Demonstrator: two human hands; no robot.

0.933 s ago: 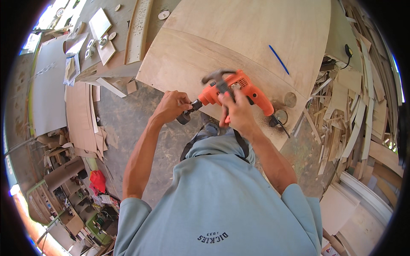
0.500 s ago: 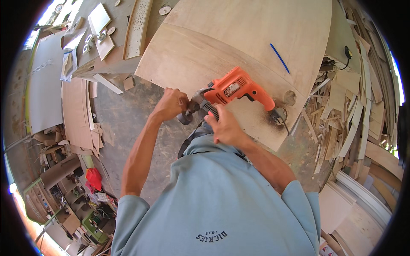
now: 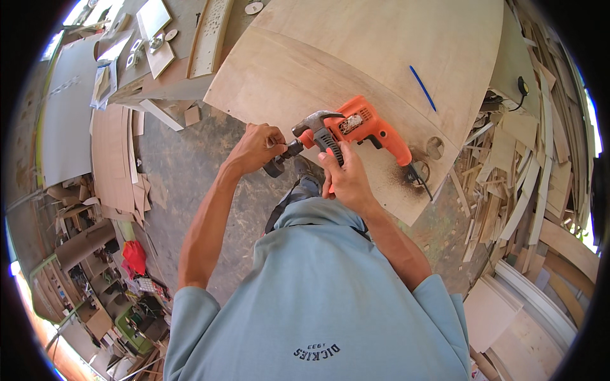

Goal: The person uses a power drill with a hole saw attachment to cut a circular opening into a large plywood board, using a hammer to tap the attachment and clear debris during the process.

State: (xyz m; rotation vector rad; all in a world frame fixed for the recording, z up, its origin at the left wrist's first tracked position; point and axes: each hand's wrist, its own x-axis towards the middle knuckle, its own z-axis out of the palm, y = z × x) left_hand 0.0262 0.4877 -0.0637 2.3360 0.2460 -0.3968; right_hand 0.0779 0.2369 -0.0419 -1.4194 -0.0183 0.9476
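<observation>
An orange corded power drill (image 3: pixel 381 134) lies on its side on a plywood panel (image 3: pixel 305 70), its dark chuck (image 3: pixel 293 148) poking out past the panel's near edge. A round dark cutter, like a hole saw (image 3: pixel 274 168), sits at the chuck's end. My left hand (image 3: pixel 255 150) is closed right beside the chuck, thumb and fingers pinched together; what they hold is hidden. My right hand (image 3: pixel 346 178) grips a claw hammer (image 3: pixel 324 136) by its black and orange handle. The metal hammer head is above the front of the drill, close to the chuck.
A blue pen (image 3: pixel 422 87) lies on the panel, and a round hole (image 3: pixel 435 147) with dark sawdust is near its right corner. Offcuts (image 3: pixel 502 184) are heaped at right. At upper left a bench holds a perforated strip (image 3: pixel 210 35) and metal parts. Cardboard sheets (image 3: pixel 113 155) lie on the left.
The hammer head has moved away from the chuck, up and to the right. The right hand shifted slightly right with it. My left hand stays by the chuck, which now shows more clearly.
</observation>
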